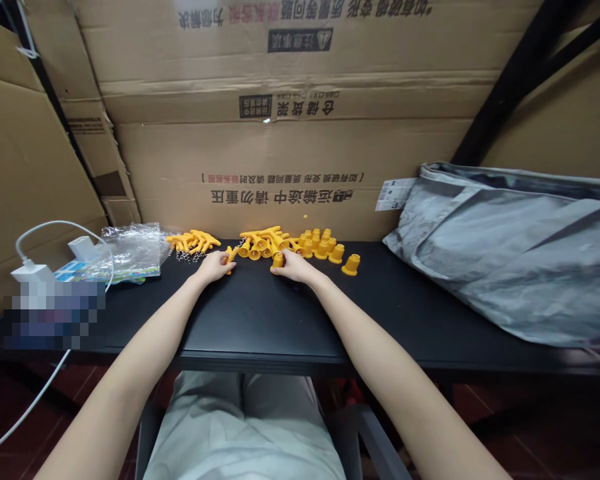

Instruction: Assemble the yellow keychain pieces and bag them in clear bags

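Note:
My left hand [215, 265] is closed on the yellow handle of a corkscrew [231, 255]; its metal spiral points up and to the right. My right hand [295, 267] grips a yellow flared cap [277, 261] just above the black table. Between and behind the hands lies a pile of assembled yellow corkscrews [263, 240], their cap openings facing me. Left of my left hand is a heap of loose yellow handles with bare spirals [194, 241]. Several more yellow caps [323, 248] stand to the right of my right hand, with one cap [351, 265] apart from them.
Crumpled clear plastic bags [133, 250] lie at the left, near a white charger [33, 283] with a cable and a blurred-out item. A large grey bag [510, 253] covers the table's right side. Cardboard [290, 147] walls the back of the black table [260, 327].

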Demonstrator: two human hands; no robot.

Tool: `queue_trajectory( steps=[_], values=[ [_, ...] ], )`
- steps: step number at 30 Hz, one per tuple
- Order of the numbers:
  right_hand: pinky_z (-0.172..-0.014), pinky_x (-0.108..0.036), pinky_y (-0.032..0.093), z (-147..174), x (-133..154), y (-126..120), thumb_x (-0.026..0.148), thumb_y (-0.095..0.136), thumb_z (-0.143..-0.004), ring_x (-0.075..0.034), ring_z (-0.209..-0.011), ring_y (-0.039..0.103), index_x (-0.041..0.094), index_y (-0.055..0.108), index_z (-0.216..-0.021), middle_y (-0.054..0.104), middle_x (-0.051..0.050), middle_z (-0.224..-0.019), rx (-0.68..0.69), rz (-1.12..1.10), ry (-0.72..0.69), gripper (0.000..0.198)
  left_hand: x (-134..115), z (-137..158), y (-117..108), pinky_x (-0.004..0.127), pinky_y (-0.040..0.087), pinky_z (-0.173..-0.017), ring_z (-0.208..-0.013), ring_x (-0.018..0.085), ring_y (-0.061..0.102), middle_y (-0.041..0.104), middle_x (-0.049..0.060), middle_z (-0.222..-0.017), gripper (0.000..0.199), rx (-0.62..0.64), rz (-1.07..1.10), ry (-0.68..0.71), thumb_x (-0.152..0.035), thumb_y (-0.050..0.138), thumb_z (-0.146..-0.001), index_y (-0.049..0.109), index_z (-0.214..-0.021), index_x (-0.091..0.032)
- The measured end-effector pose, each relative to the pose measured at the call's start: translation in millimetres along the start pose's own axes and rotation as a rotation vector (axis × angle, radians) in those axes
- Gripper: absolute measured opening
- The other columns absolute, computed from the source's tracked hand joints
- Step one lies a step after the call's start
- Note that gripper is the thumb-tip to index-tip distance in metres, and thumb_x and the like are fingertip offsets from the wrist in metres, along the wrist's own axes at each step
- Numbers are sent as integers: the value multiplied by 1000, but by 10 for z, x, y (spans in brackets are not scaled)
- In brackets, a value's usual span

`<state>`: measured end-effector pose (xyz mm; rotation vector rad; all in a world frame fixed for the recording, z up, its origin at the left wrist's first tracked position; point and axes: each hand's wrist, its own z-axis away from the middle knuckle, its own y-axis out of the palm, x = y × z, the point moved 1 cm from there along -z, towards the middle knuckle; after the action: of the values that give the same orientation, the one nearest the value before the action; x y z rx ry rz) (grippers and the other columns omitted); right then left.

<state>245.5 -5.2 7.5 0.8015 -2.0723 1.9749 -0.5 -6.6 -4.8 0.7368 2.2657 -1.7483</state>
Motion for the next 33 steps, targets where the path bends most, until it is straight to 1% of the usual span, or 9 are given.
queue_trajectory(
  steps=[4,7,9,11,16,19,23,29,33],
  values=[
    [-73,-28,45,-13,1,50,29,66,-78,-20,-85,60,17,54,-86,63,-7,-91,18,29,-50,19,-24,29,-12,25,37,-62,-66,16,54,57,2,-66,22,18,-153,41,-37,56,-80,60,-67,-20],
    [-79,-31,45,-21,-17,64,19,60,-79,-21,-90,59,17,54,-92,62,-8,-96,-63,85,-142,14,-53,52,-36,25,40,-65,-72,18,59,62,4,-70,19,43,-192,38,-36,55,-82,65,-77,-21],
    [-84,-33,44,-23,-26,59,9,55,-76,-22,-96,57,18,53,-99,61,-8,-101,-121,109,-205,25,-68,63,-44,26,42,-67,-76,20,61,65,5,-74,18,70,-197,35,-36,57,-80,68,-83,-22],
    [-86,-34,44,-21,-26,48,4,52,-73,-22,-99,56,19,53,-103,60,-8,-103,-137,124,-241,33,-79,68,-44,27,44,-69,-80,21,63,67,5,-79,19,93,-175,42,-35,61,-76,69,-88,-23],
    [-85,-33,44,27,15,-1,9,55,-77,-23,-99,58,19,57,-102,60,-9,-107,-68,216,-201,27,-96,74,-35,25,44,-69,-77,20,63,66,3,-74,24,133,-110,62,-34,64,-72,70,-92,-22],
    [-85,-34,45,67,35,-47,11,55,-81,-26,-102,60,20,59,-104,61,-11,-113,-29,293,-134,26,-105,79,-41,26,44,-66,-75,20,63,67,3,-75,25,143,-132,72,-35,62,-74,69,-93,-21],
    [-86,-35,45,74,6,-88,8,52,-82,-28,-107,60,18,60,-108,61,-13,-121,-11,337,-69,30,-119,90,-56,26,43,-66,-77,20,62,67,4,-79,28,158,-173,82,-37,60,-75,68,-96,-21],
    [-95,-30,43,4,-52,-47,3,54,-79,-22,-109,59,15,60,-107,62,-11,-117,-28,198,-238,31,-131,107,-69,25,43,-67,-74,19,62,67,2,-73,26,152,-130,81,-37,61,-74,68,-93,-21],
    [-95,-31,43,-4,-59,-46,1,56,-76,-23,-107,59,14,62,-102,64,-11,-112,-23,137,-244,29,-132,110,-65,26,44,-68,-75,19,62,66,1,-71,26,160,-133,72,-37,59,-76,67,-95,-22]
  ],
)
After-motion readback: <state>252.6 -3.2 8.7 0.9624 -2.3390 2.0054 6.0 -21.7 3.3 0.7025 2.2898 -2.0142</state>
